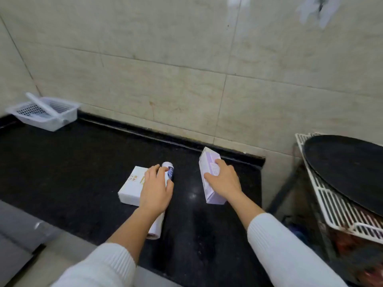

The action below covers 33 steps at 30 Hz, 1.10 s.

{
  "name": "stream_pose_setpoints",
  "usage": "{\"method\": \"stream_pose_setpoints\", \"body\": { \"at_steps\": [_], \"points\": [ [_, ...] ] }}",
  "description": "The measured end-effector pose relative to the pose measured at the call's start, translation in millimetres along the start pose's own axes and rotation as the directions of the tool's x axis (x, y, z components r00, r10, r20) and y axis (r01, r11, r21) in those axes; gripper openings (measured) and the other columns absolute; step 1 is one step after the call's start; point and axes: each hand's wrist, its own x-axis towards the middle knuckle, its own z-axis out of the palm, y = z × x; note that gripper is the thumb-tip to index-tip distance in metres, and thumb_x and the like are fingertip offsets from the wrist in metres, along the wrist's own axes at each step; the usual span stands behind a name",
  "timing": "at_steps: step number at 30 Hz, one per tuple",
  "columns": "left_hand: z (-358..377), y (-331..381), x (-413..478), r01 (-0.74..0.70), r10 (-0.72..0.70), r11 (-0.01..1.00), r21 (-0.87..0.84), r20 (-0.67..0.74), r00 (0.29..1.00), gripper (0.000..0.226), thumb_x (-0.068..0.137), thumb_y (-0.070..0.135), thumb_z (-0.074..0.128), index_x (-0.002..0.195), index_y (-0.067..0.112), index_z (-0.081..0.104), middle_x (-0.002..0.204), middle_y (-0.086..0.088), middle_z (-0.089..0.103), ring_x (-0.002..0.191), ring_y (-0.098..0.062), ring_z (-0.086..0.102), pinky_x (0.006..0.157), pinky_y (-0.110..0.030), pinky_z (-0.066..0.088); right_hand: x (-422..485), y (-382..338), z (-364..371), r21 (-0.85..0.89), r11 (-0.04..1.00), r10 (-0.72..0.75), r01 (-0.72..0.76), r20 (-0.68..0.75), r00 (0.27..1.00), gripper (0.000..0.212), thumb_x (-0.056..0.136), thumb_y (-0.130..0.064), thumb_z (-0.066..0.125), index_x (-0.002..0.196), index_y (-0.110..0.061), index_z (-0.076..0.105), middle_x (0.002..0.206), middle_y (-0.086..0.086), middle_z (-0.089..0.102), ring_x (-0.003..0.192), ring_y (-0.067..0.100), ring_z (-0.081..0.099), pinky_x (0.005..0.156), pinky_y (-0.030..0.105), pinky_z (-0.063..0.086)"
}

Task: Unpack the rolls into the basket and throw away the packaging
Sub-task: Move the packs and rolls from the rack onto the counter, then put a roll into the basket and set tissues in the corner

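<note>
A long white roll (168, 169) with a blue label lies on the black counter (72, 162), running under my left forearm toward the front edge. My left hand (156, 190) rests over the roll with the fingers curled on it. Beside it on the left lies a flat white box (130, 188). My right hand (222, 179) grips a lilac box (208, 162) that stands on its long edge near the counter's right end. A white plastic basket (44, 113) sits at the far left corner against the wall, with a white roll-like stick leaning in it.
A tiled wall (165, 69) backs the counter. To the right, past the counter's end, a white wire rack (323, 193) carries a large round black pan (348, 168). A grey surface (18, 228) lies at the lower left.
</note>
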Motion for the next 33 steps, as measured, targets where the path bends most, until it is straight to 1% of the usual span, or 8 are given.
{"method": "stream_pose_setpoints", "body": {
  "at_steps": [5,10,15,21,24,27,30,33],
  "points": [
    [-11,-116,-36,0.107,-0.112,0.993,0.051,0.093,0.989,0.040,0.093,0.021,0.046,0.132,0.011,0.043,0.144,-0.010,0.038,0.137,-0.025,0.025,0.103,-0.043,0.040,-15,4,90,-0.079,0.981,0.179,-0.174,0.049,0.983,0.068,0.085,-0.043,0.057,0.146,-0.029,0.030,0.127,0.013,0.045,0.109,0.038,0.057,0.085,0.040,0.048],
    [-2,-180,-50,0.197,-0.232,0.970,0.144,0.293,0.928,0.054,0.095,0.021,0.045,0.143,0.004,0.030,0.153,-0.021,0.026,0.142,-0.035,0.018,0.117,-0.044,0.022,-27,11,140,-0.138,0.952,0.277,-0.272,0.022,0.960,0.065,0.086,-0.042,0.056,0.145,-0.033,0.029,0.128,0.009,0.043,0.107,0.036,0.057,0.082,0.039,0.047],
    [18,-200,-55,0.141,-0.236,0.949,0.283,0.338,0.911,0.060,0.097,0.034,0.037,0.150,0.013,0.019,0.159,-0.016,0.011,0.147,-0.032,0.009,0.120,-0.043,0.014,-32,19,159,-0.207,0.930,0.305,-0.303,-0.025,0.952,0.069,0.089,-0.042,0.055,0.148,-0.034,0.021,0.135,0.006,0.036,0.110,0.031,0.054,0.079,0.036,0.044],
    [25,-205,-60,0.157,-0.282,0.930,0.334,0.367,0.887,0.062,0.098,0.042,0.027,0.152,0.021,0.005,0.162,-0.009,0.000,0.149,-0.027,-0.001,0.120,-0.043,0.006,-29,5,164,-0.342,0.902,0.217,-0.263,-0.166,0.962,0.066,0.083,-0.042,0.060,0.141,-0.024,0.034,0.148,0.010,0.027,0.132,0.032,0.028,0.105,0.049,0.028],
    [18,-203,-53,0.222,-0.306,0.942,0.253,0.372,0.876,0.065,0.097,0.037,0.034,0.151,0.025,0.000,0.161,-0.010,0.007,0.146,-0.030,0.007,0.119,-0.046,0.011,-26,-11,169,-0.354,0.933,-0.022,-0.059,-0.221,0.975,0.053,0.083,-0.035,0.060,0.131,-0.021,0.044,0.144,0.007,0.036,0.130,0.028,0.032,0.105,0.047,0.028],
    [7,-193,-42,0.429,-0.407,0.901,-0.069,0.208,0.889,0.072,0.094,0.022,0.045,0.151,0.025,0.001,0.144,-0.015,0.038,0.128,-0.031,0.035,0.108,-0.048,0.028,-19,-28,184,-0.282,0.955,-0.133,0.086,-0.151,0.980,0.047,0.083,-0.033,0.059,0.128,-0.020,0.048,0.137,0.003,0.044,0.126,0.024,0.038,0.103,0.043,0.033],
    [0,-175,-22,0.527,-0.523,0.805,-0.274,0.094,0.847,0.071,0.094,0.020,0.047,0.151,0.026,0.005,0.141,-0.018,0.036,0.126,-0.032,0.031,0.106,-0.048,0.027,-6,-41,202,-0.271,0.962,-0.021,0.018,-0.008,1.000,0.057,0.083,-0.045,0.057,0.130,-0.015,0.044,0.132,0.006,0.045,0.121,0.026,0.042,0.100,0.041,0.038],
    [0,-159,5,0.372,-0.360,0.917,-0.146,0.106,0.927,0.060,0.093,0.029,0.048,0.147,0.029,0.023,0.151,-0.013,0.021,0.136,-0.031,0.018,0.111,-0.049,0.023,7,-50,214,-0.292,0.945,0.178,-0.148,0.079,0.981,0.072,0.081,-0.056,0.058,0.132,-0.010,0.040,0.132,0.011,0.046,0.121,0.030,0.045,0.099,0.045,0.042]
  ]
}}
